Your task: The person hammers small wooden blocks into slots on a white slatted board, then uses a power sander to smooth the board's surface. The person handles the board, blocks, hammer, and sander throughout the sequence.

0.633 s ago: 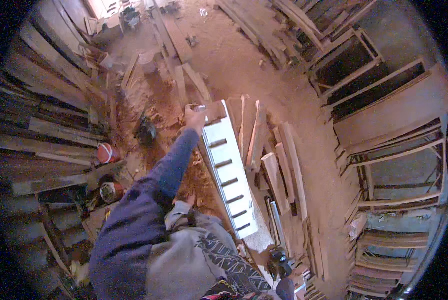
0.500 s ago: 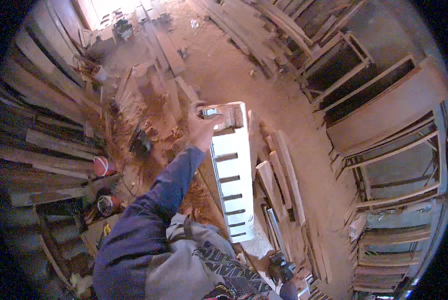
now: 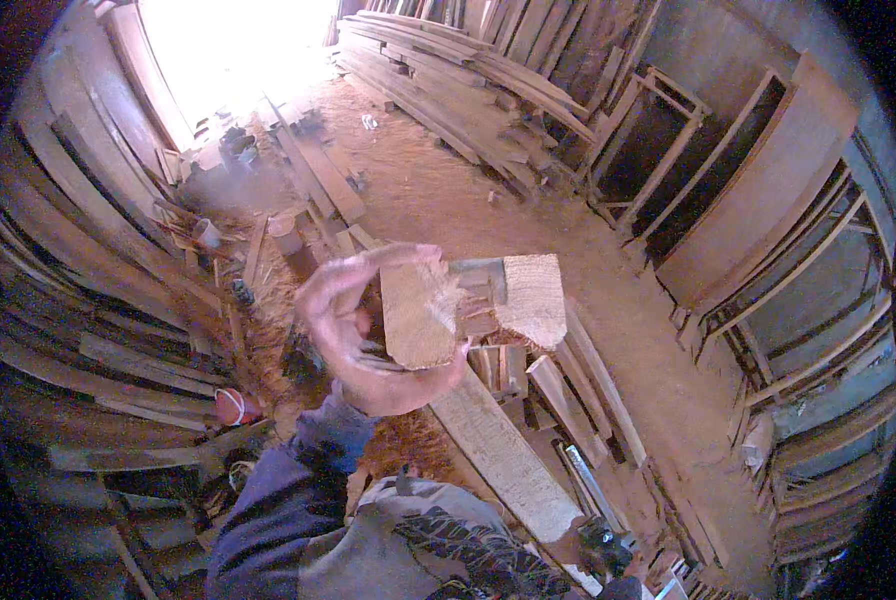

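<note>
My left hand (image 3: 360, 335) is raised in front of me, fingers curled round the end of a long pale wooden slatted frame (image 3: 503, 455). The frame is tilted up, so the sawn end faces of its two rails (image 3: 418, 315) point at me. Its lower end runs down to the right, where a dark shape (image 3: 604, 547) sits against it. That shape may be my right hand, but it is too small and dark to tell. My blue sleeve (image 3: 288, 500) rises from the lower edge.
Stacked planks (image 3: 78, 300) fill the left side and the far end (image 3: 448, 70). Door and window frames (image 3: 768, 220) lean on the right wall. Offcuts (image 3: 558, 390) lie on the sawdust-covered red earth floor. A red and white container (image 3: 231, 405) sits at the left. A bright doorway (image 3: 228, 50) is at the top.
My left hand has lifted the far end of the slatted frame off the floor and up toward my head. The frame now stands tilted instead of lying flat.
</note>
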The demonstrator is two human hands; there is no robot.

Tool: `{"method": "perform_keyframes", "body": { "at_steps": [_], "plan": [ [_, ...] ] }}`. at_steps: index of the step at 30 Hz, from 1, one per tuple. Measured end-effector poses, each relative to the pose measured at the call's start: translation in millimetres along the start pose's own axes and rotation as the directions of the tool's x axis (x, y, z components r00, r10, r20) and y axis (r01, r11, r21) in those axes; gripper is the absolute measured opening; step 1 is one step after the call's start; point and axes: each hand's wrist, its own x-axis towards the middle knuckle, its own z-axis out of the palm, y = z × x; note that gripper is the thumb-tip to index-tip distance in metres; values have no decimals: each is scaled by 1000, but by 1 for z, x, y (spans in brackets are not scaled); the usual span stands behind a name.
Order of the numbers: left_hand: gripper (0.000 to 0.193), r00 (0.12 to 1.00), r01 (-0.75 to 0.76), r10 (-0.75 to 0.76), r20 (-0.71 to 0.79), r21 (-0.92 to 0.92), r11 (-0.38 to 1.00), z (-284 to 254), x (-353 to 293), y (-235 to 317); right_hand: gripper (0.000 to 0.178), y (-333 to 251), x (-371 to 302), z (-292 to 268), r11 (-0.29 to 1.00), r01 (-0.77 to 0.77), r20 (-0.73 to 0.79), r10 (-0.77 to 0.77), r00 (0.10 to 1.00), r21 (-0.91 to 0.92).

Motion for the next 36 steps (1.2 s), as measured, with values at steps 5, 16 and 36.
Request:
{"method": "perform_keyframes", "body": {
  "at_steps": [5, 16, 36],
  "plan": [
    [91, 980, -156, 155, 122, 2, 988, -7, -70, -26, 59, 3, -5, -6, 1000, 10, 9, -10, 1000, 1],
    [56, 838, 11, -55, 543, 84, 996, -15, -235, 39, 61, 5, -15, -30, 1000, 8, 22, -8, 1000, -9],
    [58, 751, 99, -224, 621, 229, 968, -7, -272, 51, 67, -278, -159, 116, 779, -455, 901, -349, 257, 432]
  ]
}}
